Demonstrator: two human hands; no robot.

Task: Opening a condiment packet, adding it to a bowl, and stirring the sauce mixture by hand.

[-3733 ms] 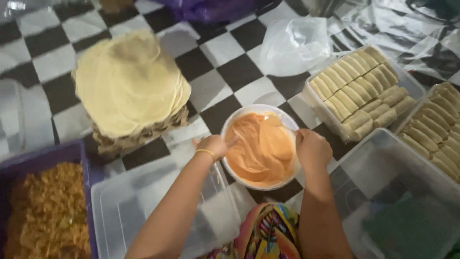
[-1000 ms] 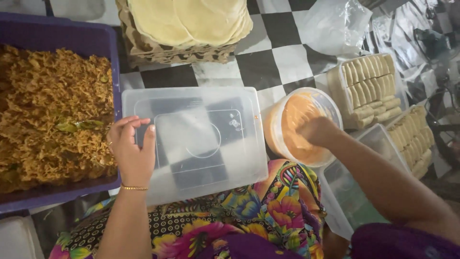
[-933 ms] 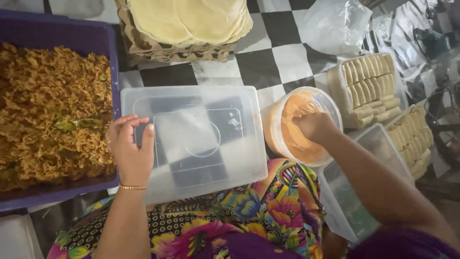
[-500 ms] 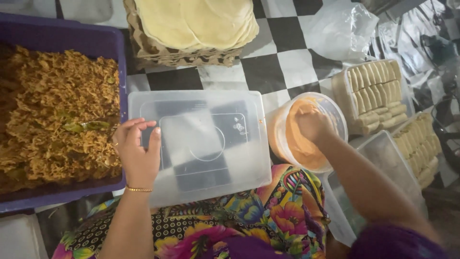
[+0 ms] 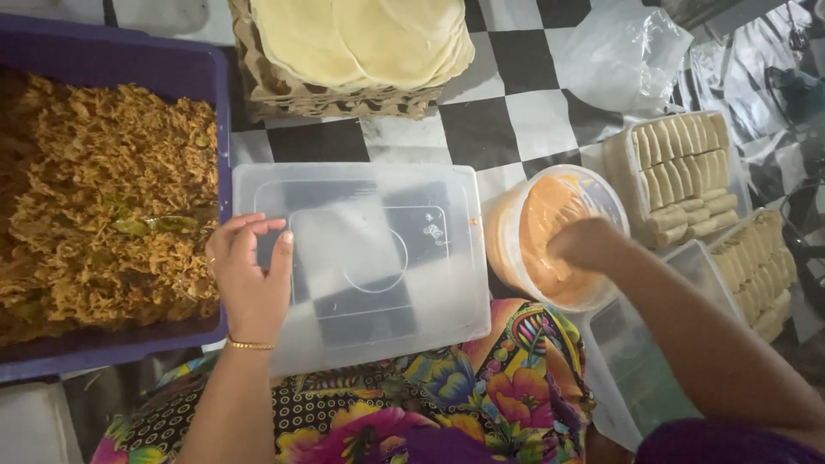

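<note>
The left hand (image 5: pixel 249 279) lies flat, fingers loosely spread, on the left edge of the clear plastic lid (image 5: pixel 361 262) in the middle of the frame, steadying it. The right hand (image 5: pixel 589 243) is down inside the white bowl (image 5: pixel 507 223) of orange paste (image 5: pixel 546 232) at centre right, its fingers curled into the paste; whether they are pinched together or only dipped I cannot tell, since the hand is blurred.

To do this well, only the fingertips should pick up paste, and a thin coat at that, with the excess wiped off on the bowl's rim so nothing drips across the lid. The left hand should keep its weight on the lid so that it does not slide over the checkered floor (image 5: pixel 507 129).

The purple tub (image 5: pixel 112 64) of shredded brownish filling (image 5: pixel 103 206) fills the left of the frame and is cut off at the left edge. A stack of pale round wrappers (image 5: pixel 361 39) on a woven tray sits at the top, its far side out of frame. Two containers of finished rolls (image 5: pixel 683 176) stand at the right, the lower one partly cut off. A crumpled plastic bag (image 5: pixel 623 56) lies upper right. Another clear container (image 5: pixel 649 378) at lower right is largely hidden under the right forearm, and its contents are unclear.
</note>
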